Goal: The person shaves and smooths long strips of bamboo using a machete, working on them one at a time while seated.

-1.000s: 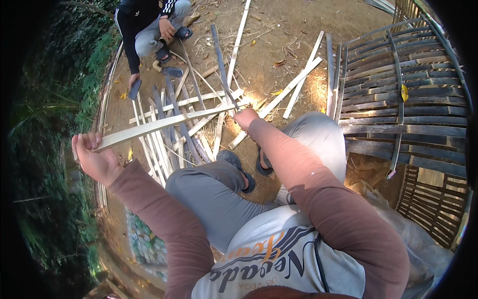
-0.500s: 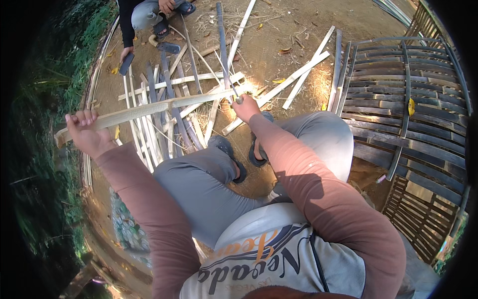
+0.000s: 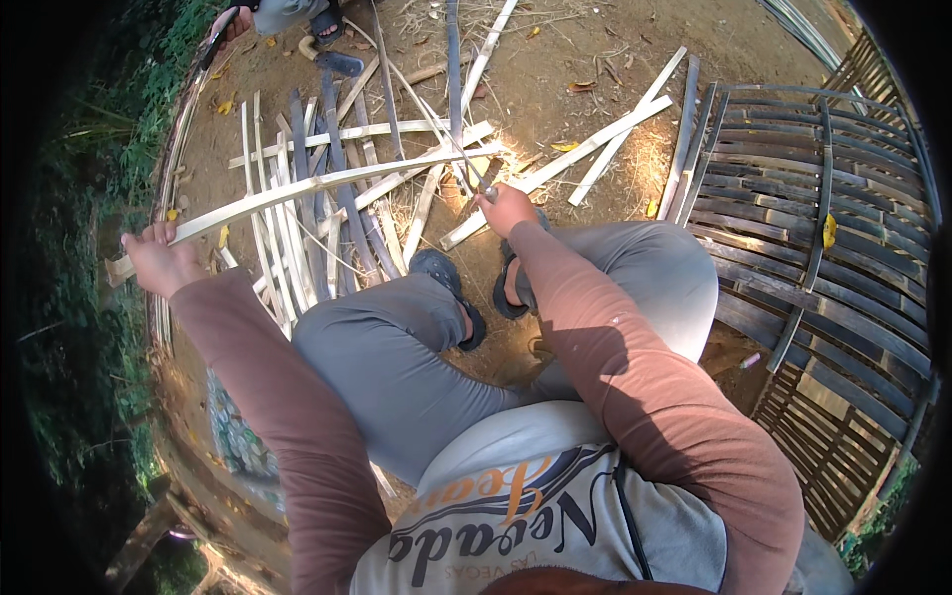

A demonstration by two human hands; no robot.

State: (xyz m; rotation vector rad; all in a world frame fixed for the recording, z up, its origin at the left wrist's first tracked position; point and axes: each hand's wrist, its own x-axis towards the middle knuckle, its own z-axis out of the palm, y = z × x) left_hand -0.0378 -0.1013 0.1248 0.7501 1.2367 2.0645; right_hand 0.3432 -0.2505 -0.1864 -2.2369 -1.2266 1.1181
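Observation:
Far out to the left, my left hand (image 3: 164,260) is closed around one end of a long pale bamboo strip (image 3: 317,185). The strip slants up to the right, across the pile in front of me. My right hand (image 3: 508,210) is closed on the handle of a knife (image 3: 485,177), just beyond my knees. The knife's dark blade points away from me, close to the strip's far end. I cannot tell whether blade and strip touch.
Many bamboo strips (image 3: 290,238) lie crisscrossed on the dirt. A slatted bamboo platform (image 3: 764,208) stands at right. At the upper left, another person's hand (image 3: 234,24) holds a dark blade, with a sheathed-looking tool (image 3: 340,63) on the ground nearby.
The bamboo strip has turned to show a narrower side, and its far end sits higher. My right hand and knife have shifted slightly right. The other person's hand has moved up and away with its blade.

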